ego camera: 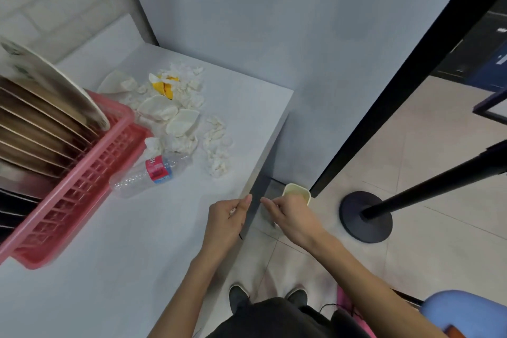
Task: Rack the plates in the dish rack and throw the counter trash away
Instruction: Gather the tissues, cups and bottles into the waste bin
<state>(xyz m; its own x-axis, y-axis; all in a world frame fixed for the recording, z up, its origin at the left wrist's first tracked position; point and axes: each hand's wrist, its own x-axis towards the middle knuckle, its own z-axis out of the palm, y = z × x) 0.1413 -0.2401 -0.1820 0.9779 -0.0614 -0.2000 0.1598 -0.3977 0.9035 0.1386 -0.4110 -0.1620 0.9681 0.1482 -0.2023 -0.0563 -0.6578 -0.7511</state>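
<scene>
While both hands hang at the near edge of the counter (131, 261), I see that the trash lies forward and to the left of them, well apart. My left hand (229, 218) is over the counter side of the edge. My right hand (292, 218) is past the edge, above the small cream bin (297, 191) on the floor.

The fingers of both hands are curled inward. A small white speck shows at the left palm, but I cannot tell if it is a scrap that the hand pinches. For the right hand also I cannot tell if it holds something.

The plastic bottle (149, 173) is the nearest piece. It lies on its side just beside the pink dish rack (82, 192), and its long axis runs slantwise, from near-left to far-right. Behind it is the heap of crumpled paper (175, 112), and one strip of tissue (216, 148) comes closer to the edge.

The plates (41, 118) already stand in the rack, so I judge that only the trash remains. The left hand is nearer to it, and the bin is on the right, so every piece must cross the edge rightward.
</scene>
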